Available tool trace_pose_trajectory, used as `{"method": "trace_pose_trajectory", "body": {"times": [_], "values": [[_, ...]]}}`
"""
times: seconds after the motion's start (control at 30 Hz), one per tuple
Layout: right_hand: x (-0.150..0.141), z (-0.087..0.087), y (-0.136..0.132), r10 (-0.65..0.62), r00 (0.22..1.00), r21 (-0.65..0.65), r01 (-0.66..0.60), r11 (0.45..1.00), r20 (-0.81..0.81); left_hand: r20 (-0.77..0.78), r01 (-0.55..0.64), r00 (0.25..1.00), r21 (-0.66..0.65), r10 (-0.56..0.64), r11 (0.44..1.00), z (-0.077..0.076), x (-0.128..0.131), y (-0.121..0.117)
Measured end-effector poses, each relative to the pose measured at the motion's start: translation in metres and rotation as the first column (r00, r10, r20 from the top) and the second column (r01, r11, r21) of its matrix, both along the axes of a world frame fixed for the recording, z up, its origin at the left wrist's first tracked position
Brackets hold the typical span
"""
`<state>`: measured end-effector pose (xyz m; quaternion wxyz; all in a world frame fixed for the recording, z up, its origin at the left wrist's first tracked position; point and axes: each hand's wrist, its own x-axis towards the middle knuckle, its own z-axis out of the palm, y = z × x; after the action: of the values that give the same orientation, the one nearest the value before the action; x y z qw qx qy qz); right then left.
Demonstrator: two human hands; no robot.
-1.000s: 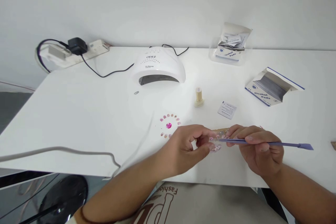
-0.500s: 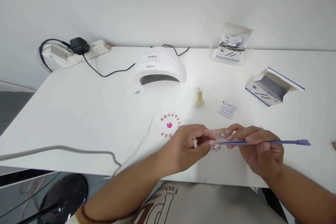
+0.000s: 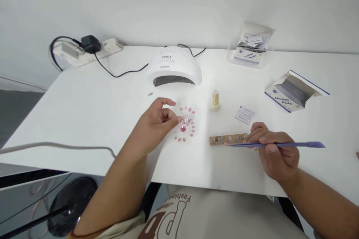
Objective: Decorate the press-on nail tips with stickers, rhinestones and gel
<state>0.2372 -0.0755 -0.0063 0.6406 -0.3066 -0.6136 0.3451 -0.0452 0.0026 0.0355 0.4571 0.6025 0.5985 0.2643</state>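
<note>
My left hand is over a ring of pink gems, thumb and a finger closed at the edge of a clear, glittering pink piece. Its exact kind is too small to make out. Just below that piece lies a larger round magenta gem. My right hand grips purple tweezers held level, with a small pink gem at their tip. Behind the tip lies a tan strip carrying several jewelled pieces; the right fingers are by its right end.
A white nail lamp stands at the back, its cable running to a power strip. Farther right are a small gold-capped bottle, a flat sachet, an open alcohol pad box and a clear tray of packets.
My left hand has moved left, away from the right hand, carrying the glittering piece to the gem ring. The tan strip is now uncovered. The right hand still holds the tweezers in much the same place.
</note>
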Motion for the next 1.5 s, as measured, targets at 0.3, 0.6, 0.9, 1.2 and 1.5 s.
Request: {"method": "trace_pose_trajectory", "body": {"times": [0.3,0.6,0.9,1.2,1.5], "values": [[-0.001,-0.006,-0.002,-0.023,0.984,-0.064,0.035,0.997,0.179,-0.398,0.188,0.917,0.449,0.007,0.874,-0.005,0.000,-0.016],[-0.006,-0.009,-0.001,-0.068,0.939,-0.062,0.094,0.994,0.337,-0.336,0.632,0.773,0.338,-0.537,0.697,-0.024,0.038,-0.032],[-0.005,-0.013,0.000,-0.070,0.927,-0.098,0.113,0.989,0.368,-0.333,0.594,0.804,0.402,-0.493,0.696,-0.041,0.043,-0.033],[-0.006,-0.014,0.001,-0.066,0.936,-0.104,0.108,0.989,0.346,-0.342,0.596,0.802,0.421,-0.489,0.683,-0.044,0.044,-0.030],[-0.008,-0.013,-0.002,-0.060,0.929,-0.163,0.127,0.978,0.366,-0.358,0.601,0.798,0.413,-0.485,0.684,-0.042,0.045,-0.030]]}}
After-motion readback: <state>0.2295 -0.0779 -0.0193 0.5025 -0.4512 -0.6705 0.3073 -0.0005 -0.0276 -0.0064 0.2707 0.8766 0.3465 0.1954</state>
